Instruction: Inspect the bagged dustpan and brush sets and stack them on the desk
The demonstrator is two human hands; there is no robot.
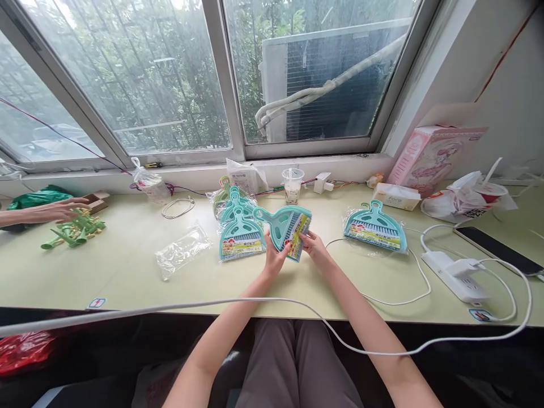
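Spanning the view, pale table [127, 280] | stacked dustpan sets [241, 237], nine o'clock of the held one | teal dustpan set [289, 226], centre, tilted, handle toward ten o'clock | left hand [275, 259], seven o'clock, and right hand [313, 246], four o'clock, both pinching it

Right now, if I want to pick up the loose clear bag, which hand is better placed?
Probably your left hand: it is nearer to the loose clear bag, while the right hand is farther right. Both hold the turquoise dustpan set, so the right would need to keep it.
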